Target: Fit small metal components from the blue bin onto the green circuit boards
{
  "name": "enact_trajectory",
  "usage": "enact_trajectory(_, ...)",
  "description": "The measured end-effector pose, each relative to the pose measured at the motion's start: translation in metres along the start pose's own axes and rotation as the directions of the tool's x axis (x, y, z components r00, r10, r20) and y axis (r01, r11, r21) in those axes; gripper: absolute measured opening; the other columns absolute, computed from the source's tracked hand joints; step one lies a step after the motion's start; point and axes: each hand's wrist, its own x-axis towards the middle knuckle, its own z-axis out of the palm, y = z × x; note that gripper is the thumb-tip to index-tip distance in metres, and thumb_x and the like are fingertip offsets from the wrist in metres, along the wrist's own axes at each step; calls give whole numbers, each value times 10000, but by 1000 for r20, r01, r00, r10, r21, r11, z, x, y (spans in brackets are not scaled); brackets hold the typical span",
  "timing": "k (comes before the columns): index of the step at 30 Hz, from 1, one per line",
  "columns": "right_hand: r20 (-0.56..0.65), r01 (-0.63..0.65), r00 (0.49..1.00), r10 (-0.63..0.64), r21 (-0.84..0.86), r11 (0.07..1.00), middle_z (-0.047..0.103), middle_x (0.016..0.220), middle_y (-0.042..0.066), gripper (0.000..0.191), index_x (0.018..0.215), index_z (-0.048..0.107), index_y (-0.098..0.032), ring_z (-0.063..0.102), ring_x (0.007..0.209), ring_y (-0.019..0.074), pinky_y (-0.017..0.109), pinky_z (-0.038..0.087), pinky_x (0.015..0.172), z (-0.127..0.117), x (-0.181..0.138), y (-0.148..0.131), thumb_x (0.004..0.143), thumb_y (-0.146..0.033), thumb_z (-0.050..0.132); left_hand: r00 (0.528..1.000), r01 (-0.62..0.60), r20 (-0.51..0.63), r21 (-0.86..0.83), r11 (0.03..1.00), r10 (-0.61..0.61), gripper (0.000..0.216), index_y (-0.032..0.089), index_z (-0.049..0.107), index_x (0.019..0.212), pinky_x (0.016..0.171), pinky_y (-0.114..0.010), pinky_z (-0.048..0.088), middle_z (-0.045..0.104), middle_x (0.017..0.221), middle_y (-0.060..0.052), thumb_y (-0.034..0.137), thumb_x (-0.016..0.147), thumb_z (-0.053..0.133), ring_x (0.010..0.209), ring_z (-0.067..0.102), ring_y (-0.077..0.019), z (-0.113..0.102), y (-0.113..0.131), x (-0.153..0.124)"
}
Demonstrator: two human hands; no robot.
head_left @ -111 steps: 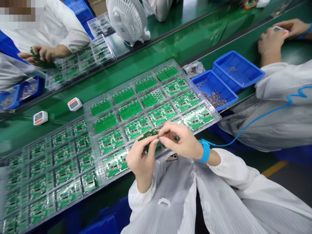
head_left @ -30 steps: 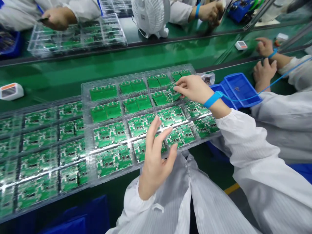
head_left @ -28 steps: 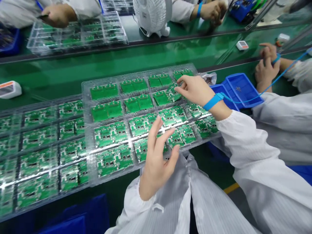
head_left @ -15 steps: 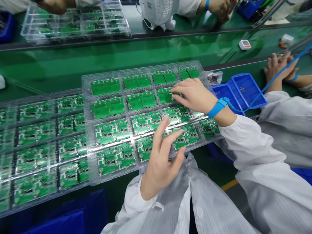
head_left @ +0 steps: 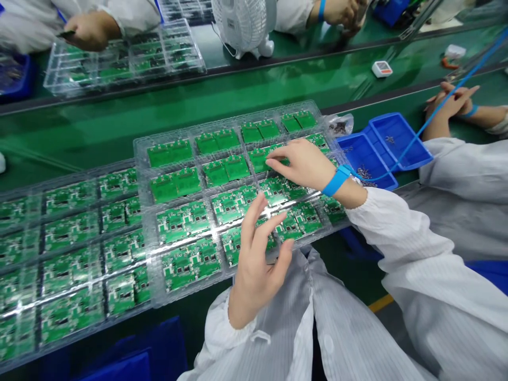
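A clear plastic tray (head_left: pixel 148 222) lies before me, with green circuit boards in its compartments. Boards in the two far rows show a mostly plain green face; those in the near rows carry dark chips. My right hand (head_left: pixel 304 166), with a blue wrist strap (head_left: pixel 335 181), is over a circuit board (head_left: pixel 257 159) in the second row from the back. Its thumb and forefinger are pinched at that board; anything between them is too small to make out. Above the near rows hovers my left hand (head_left: pixel 257 270), fingers spread and holding nothing.
Blue bins (head_left: pixel 399 140) with small metal parts stand at the right, beside a plastic bag (head_left: pixel 341 126) of dark parts. Another board tray (head_left: pixel 71 264) adjoins on the left. Across the green divider are a white fan (head_left: pixel 242 24) and co-workers' hands (head_left: pixel 93 30).
The view has shifted slightly. My right hand's thumb and forefinger have drawn closer together over the same row. My left hand stays spread above the near rows.
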Motion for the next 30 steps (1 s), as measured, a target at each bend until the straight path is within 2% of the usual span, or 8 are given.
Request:
enact_trajectory(8,-71,21,997,3,333,943,922,1186,89,272,1210,916,-206,853,1101,302,449,658,1012,0,-2,8,1116,-359,712,999,48,-4,-90,995,-49,468,361,628,1598,1328,-612,605,393,1917,-109,242,1151,700,1739,502,-378,-1,-5,-3)
enact_trajectory(13,35,104,993,-111,159,982,893,1288,134,227,1290,871,-147,827,1179,292,422,608,1045,10,8,-9,1134,-232,728,993,113,-19,-102,988,-115,417,371,677,1562,1338,-595,583,385,1925,-90,268,1160,709,1750,483,-375,-5,-6,-4)
enact_trajectory(18,-89,223,971,-223,-16,975,850,1237,98,207,1233,819,-172,803,1093,239,362,593,907,-1,-12,-28,1205,-221,620,955,272,-77,-159,949,-287,560,424,605,1691,1340,-496,584,417,1923,-68,407,1151,752,1765,465,-358,-12,-9,2)
enact_trajectory(21,-163,317,927,-338,-143,938,823,1267,67,308,1467,746,-190,790,1123,203,322,614,827,-11,-44,-43,1223,-178,558,931,330,-79,-230,915,-356,718,473,483,1793,1382,-498,544,396,1943,-41,475,1136,772,1775,451,-355,-11,-12,6)
enact_trajectory(24,-228,390,860,-456,-282,877,820,1135,3,556,1737,576,-201,776,1033,164,304,640,807,-14,-72,-55,1214,-60,452,931,288,-115,-349,892,-346,672,438,511,1784,1356,-476,565,434,1925,-48,486,1153,737,1767,465,-341,-4,-11,8)
enact_trajectory(26,-300,460,774,-557,-337,821,840,1086,-9,517,1673,665,-169,784,990,146,291,658,914,-10,-84,-60,1222,-63,436,925,245,-171,-417,875,-340,585,362,604,1710,1292,-441,609,548,1844,-86,503,1154,721,1716,538,-336,3,-6,9)
enact_trajectory(28,-337,521,696,-634,-370,769,879,1213,14,419,1502,805,-176,815,1103,147,286,646,1069,-4,-93,-62,1243,-152,476,909,229,-217,-453,862,-356,468,301,702,1559,1223,-410,637,665,1720,-108,519,1145,720,1620,637,-328,8,1,10)
enact_trajectory(30,-304,558,694,-653,-346,754,872,1368,19,369,1372,866,-227,814,1236,172,310,638,1128,1,-99,-59,1251,-258,519,893,268,-217,-446,854,-394,349,269,741,1386,1163,-393,651,762,1552,-102,513,1137,734,1481,730,-306,11,5,10)
